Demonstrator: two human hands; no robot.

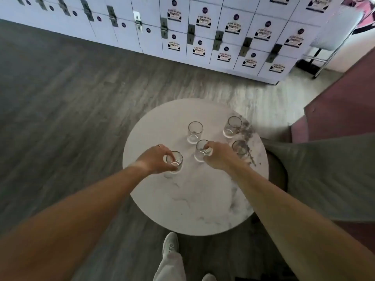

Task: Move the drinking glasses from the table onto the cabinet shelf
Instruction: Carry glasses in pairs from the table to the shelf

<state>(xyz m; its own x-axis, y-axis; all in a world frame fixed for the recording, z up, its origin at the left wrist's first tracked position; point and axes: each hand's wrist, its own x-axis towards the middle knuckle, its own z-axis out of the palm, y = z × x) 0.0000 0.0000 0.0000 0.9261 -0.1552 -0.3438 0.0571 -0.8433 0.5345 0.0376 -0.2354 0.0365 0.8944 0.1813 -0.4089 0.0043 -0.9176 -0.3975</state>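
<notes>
A: Head view: left hand (156,159) is clamped round a near glass (174,163); right hand (220,157) pinches the rim of the middle glass (202,152). Both glasses stand on the table (192,203).

B: Three more glasses beyond the hands. I judge them rigid, smooth and breakable, so grip the walls.

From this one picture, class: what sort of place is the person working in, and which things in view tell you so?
Probably a shared lounge or break area at a workplace or club. A bank of numbered lockers with latches and stickers lines the wall, a small round marble table holds glasses, and a padded seat stands beside it.
</notes>
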